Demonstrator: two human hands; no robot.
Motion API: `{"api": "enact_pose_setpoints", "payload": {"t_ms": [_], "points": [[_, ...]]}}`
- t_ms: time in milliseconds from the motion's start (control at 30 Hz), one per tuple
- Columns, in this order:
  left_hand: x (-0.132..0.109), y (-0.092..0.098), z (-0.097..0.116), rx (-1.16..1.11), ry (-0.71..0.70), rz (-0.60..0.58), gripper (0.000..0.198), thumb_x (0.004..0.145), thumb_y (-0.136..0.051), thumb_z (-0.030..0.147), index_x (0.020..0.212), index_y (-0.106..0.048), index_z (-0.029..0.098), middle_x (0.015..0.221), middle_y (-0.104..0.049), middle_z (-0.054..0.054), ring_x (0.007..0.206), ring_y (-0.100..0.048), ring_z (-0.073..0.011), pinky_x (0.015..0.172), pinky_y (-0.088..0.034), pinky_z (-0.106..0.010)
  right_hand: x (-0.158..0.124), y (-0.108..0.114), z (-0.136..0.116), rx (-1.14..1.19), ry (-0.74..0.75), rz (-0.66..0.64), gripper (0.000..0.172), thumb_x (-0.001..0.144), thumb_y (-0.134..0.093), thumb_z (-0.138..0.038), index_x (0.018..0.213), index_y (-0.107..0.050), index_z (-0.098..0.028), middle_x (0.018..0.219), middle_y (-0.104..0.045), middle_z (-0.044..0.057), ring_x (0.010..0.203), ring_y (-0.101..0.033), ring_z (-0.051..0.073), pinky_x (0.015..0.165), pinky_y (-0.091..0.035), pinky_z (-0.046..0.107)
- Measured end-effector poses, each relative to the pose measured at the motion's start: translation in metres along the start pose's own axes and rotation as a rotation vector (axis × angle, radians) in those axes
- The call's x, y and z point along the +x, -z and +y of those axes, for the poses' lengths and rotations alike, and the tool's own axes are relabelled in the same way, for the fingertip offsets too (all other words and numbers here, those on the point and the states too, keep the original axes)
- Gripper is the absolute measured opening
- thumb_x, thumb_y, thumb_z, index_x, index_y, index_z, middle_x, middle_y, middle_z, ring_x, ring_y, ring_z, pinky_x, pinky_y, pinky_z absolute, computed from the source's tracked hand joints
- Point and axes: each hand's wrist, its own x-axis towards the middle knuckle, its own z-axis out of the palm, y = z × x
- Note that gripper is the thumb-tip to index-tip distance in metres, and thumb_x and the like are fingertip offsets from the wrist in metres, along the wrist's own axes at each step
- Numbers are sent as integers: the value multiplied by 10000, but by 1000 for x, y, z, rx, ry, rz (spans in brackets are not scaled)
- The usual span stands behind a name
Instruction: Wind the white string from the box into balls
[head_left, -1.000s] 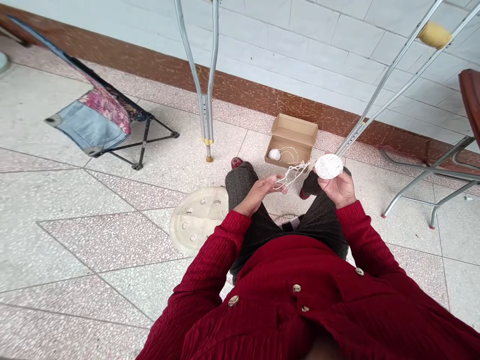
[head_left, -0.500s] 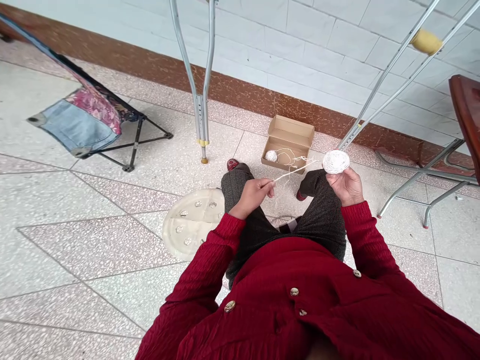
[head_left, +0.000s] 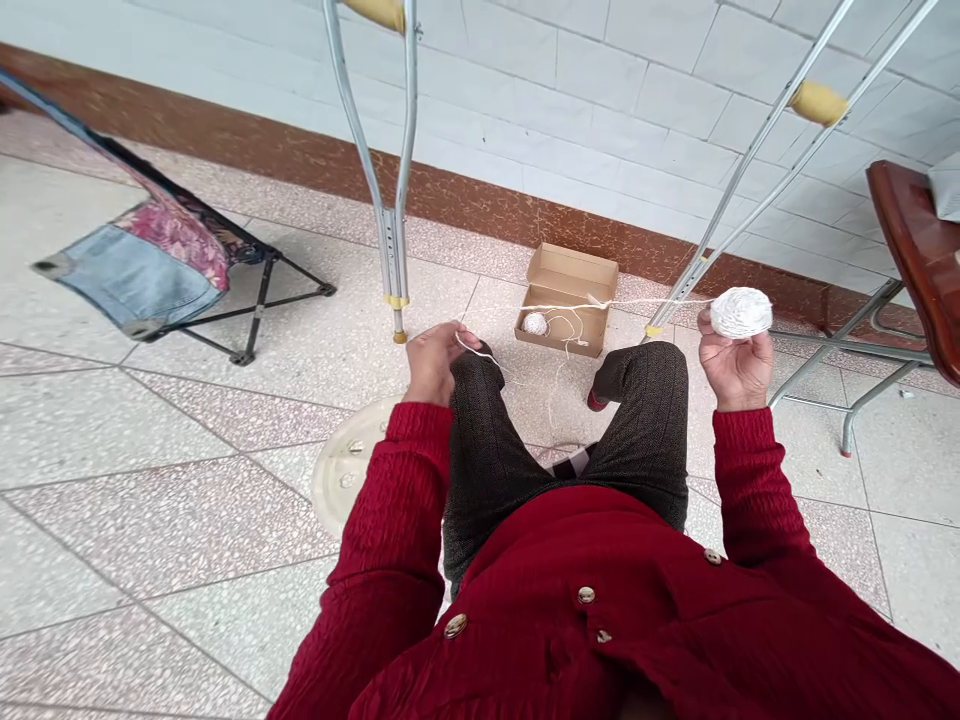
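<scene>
I sit in a red buttoned top and dark trousers, looking down at my lap. My right hand [head_left: 733, 366] is raised to the right, closed round a white ball of string [head_left: 740, 312]. A taut white strand [head_left: 600, 303] runs leftward from the ball. My left hand [head_left: 432, 360] is closed over my left knee, pinching the strand's other end. An open cardboard box [head_left: 567, 297] on the floor ahead holds a smaller white ball [head_left: 535, 323] and loose loops of string.
Two metal crutches [head_left: 390, 200] [head_left: 757, 160] lean on the white tiled wall. A folding fabric stool [head_left: 169, 260] stands at the left. A round pale plastic lid [head_left: 341, 465] lies by my left leg. A wooden-topped metal-framed table [head_left: 911, 250] is at the right.
My hands have moved apart: the left went left over the knee, the right swung out right with the ball. The strand between them has been drawn out long and taut.
</scene>
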Motion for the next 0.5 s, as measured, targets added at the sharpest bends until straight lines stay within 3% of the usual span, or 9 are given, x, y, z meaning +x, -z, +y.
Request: {"api": "enact_pose_setpoints", "payload": {"t_ms": [67,133,267,367,433,500], "points": [[21,7,1,25,1,43,114,847,-584,322,842,-592,208,734,-690,-29,763,-657,-188,837,-523,-389,0,-3,-11,6,39,-9,481,631,-777,-287,1099,-680,-337,1271,-648,3,1064,-633,211,475,-510,192],[38,11,1,192,-32,42,148,863,-543,349,839,-595,213,777,-709,-62,797,-669,-215,818,-514,-400,-3,-8,-17,-1,60,-23,504,635,-767,-279,1126,-672,-340,1276,-643,9,1051,-635,206,466,-511,187],[49,1,-11,564,-81,-74,104,784,-622,262,793,-656,164,791,-721,-84,856,-668,-248,857,-482,-381,-10,-23,-11,-55,48,-58,555,652,-762,-289,1189,-644,-366,1300,-636,16,1088,-625,227,479,-527,217],[36,-24,-23,645,-98,-170,155,695,-719,189,850,-712,177,844,-738,-79,908,-669,-273,907,-463,-383,-10,-36,2,-91,-3,-93,579,646,-769,-301,1205,-630,-364,1331,-626,16,1149,-602,249,501,-532,240],[19,-48,-29,724,-153,-306,244,729,-713,192,973,-724,191,976,-749,-99,981,-667,-283,955,-454,-405,-7,-45,10,-109,-39,-110,579,639,-770,-309,1199,-628,-353,1335,-624,19,1172,-591,256,518,-542,249],[0,-77,-32,627,-182,-485,326,762,-712,218,1087,-709,189,1143,-727,-117,1056,-655,-275,981,-462,-408,-5,-52,15,-133,-58,-121,571,637,-767,-319,1190,-628,-346,1325,-629,26,1197,-581,263,557,-571,272]]}}
